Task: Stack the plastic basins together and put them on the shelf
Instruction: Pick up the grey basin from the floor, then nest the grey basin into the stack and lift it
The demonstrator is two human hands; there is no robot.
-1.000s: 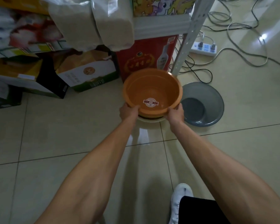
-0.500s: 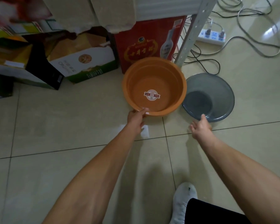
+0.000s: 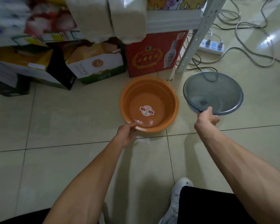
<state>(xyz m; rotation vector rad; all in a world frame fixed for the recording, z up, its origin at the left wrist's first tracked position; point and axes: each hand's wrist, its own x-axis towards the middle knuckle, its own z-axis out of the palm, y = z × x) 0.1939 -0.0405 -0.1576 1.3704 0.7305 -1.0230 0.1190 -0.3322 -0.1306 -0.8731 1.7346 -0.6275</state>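
An orange plastic basin [image 3: 152,92] with a round sticker inside sits upright on the tiled floor in the middle. My left hand [image 3: 126,133] holds its near rim, thumb on top and fingers under the edge. To its right is a translucent grey basin [image 3: 217,89], tilted with its opening toward me. My right hand [image 3: 206,118] pinches the grey basin's near rim. The two basins are apart, not nested. The metal shelf [image 3: 173,21] stands just behind them, its white perforated post [image 3: 193,41] between the two basins.
Under the shelf are a red carton [image 3: 153,59] and several other boxes [image 3: 94,65]. Wrapped packs [image 3: 128,18] overhang the shelf board. A power strip [image 3: 212,46] and cables [image 3: 249,50] lie on the floor at right. My white shoe [image 3: 178,196] is at the bottom.
My right hand let go of the orange basin, moved right and took the grey basin by its rim, tilting it up. The orange basin came down to the floor, left hand still on it.
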